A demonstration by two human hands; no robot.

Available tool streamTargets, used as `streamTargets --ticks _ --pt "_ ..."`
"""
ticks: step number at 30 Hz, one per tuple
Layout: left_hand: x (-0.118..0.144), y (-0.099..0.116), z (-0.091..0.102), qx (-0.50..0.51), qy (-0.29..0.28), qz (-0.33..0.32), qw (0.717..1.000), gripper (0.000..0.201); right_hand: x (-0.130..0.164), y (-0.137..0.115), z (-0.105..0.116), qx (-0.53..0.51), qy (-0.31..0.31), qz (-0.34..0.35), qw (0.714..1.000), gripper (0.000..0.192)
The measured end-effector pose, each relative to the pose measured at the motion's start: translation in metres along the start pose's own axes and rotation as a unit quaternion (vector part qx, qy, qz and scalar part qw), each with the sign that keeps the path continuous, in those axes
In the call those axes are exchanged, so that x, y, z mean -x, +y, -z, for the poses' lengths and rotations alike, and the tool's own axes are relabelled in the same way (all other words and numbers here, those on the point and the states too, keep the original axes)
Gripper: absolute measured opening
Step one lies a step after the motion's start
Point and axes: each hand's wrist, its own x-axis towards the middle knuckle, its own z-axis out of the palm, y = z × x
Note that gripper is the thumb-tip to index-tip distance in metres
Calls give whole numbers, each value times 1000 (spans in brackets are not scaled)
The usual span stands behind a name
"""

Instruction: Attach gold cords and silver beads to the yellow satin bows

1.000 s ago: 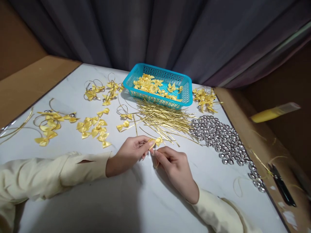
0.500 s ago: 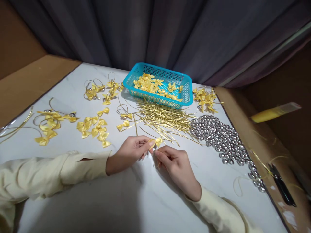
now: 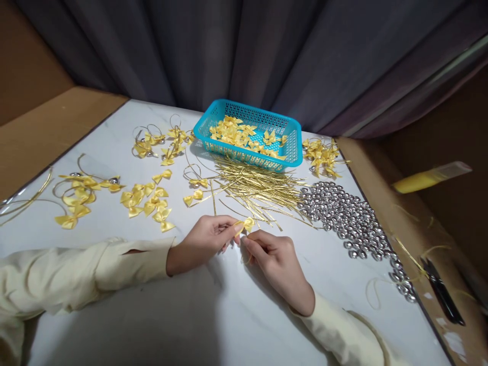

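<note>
A small yellow bow is pinched by the left hand; apparently a gold cord is held in the right hand, best threaded slowly.

White marble-patterned table strewn with craft parts

A turquoise perforated plastic basket stands at the far edge; just before it lies a heap of thin gold wire strands, and to its right a spread of small silver metal bells. Loose yellow satin ribbon bows lie to the left, with bows tied on gold cord loops beyond.
</note>
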Motion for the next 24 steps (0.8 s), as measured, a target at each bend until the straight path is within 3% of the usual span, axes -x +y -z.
streamTargets --ticks 16,24 --pt "4 3 0 -24 17 -10 1000 28 -2 0 1 -12 -3 2 1000 26" --pt "0 4 4 13 12 -40 999 25 0 2 2 -3 28 48 998 24"
